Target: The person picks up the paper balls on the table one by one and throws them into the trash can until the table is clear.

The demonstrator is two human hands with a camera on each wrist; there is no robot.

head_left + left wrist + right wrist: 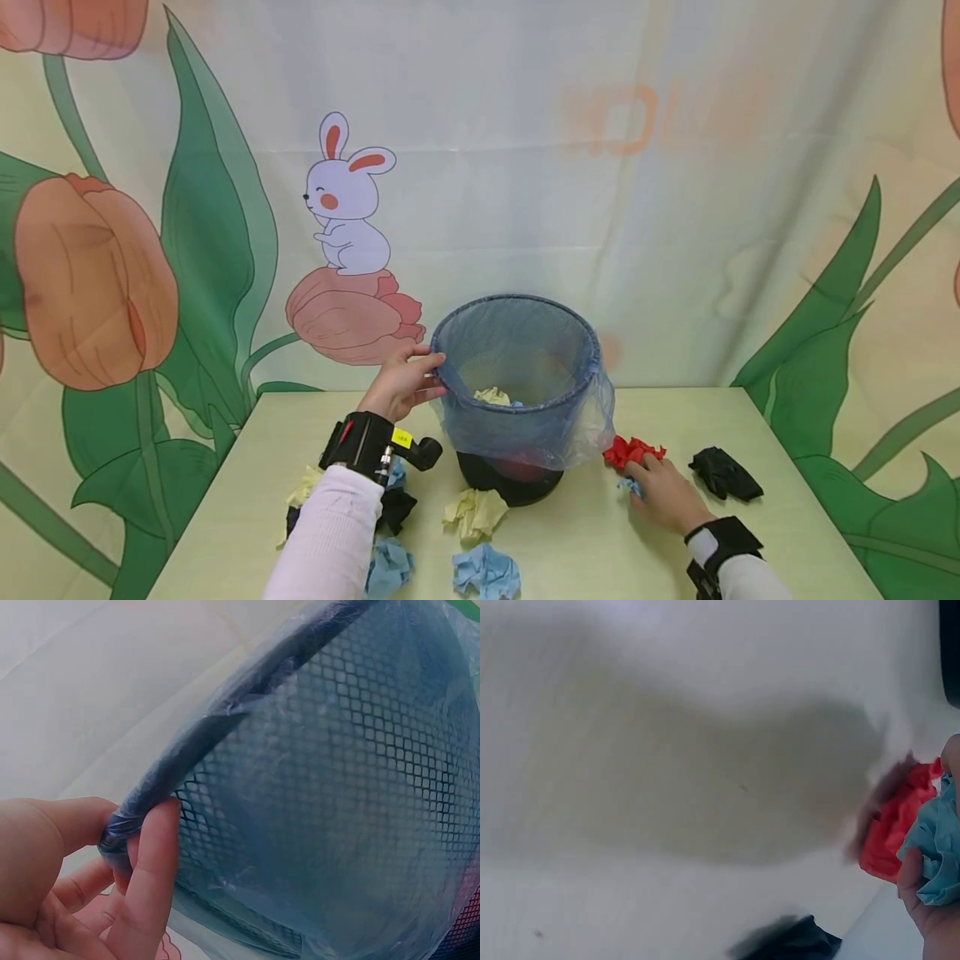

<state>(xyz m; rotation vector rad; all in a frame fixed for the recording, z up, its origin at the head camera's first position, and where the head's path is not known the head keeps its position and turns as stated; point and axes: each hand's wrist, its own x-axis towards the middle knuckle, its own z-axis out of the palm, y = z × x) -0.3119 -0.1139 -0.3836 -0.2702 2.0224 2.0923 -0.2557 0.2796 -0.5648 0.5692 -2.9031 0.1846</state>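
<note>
Hands, both grasping: L hand (402, 383), raised above desk level, pinches the L rim of the mesh bin (517, 490) btwn thumb & fingers; R hand (666, 496), low over the desk (592, 550) to the R of the bin, grips a small blue wad (936, 840). Red wad (633, 452) lies right at the R fingertips, on the side toward the bin; whether R hand grips it too, can't tell.

Bin stands toward the far side of the desk, approx. mid-width, mouth open upward. Blue liner (487, 433) is folded over the rim & hangs loose outside, lower on the R. Inside: a yellow wad (492, 397), partly hidden by the rim.

Edges: far desk edge runs behind the bin, by the backdrop (517, 208). Black wad (726, 473) sits R of R hand, a little in from the R edge. Open desk spans btwn R hand & the front yellow wad (476, 514), which lies just beside the bin base; front blue wad (486, 573) lies nearer the viewer. Another open strip runs along the L edge, outside the wads partly hidden by the L sleeve (322, 533), incl. a dark wad (397, 508) & a lower blue wad (388, 568).
</note>
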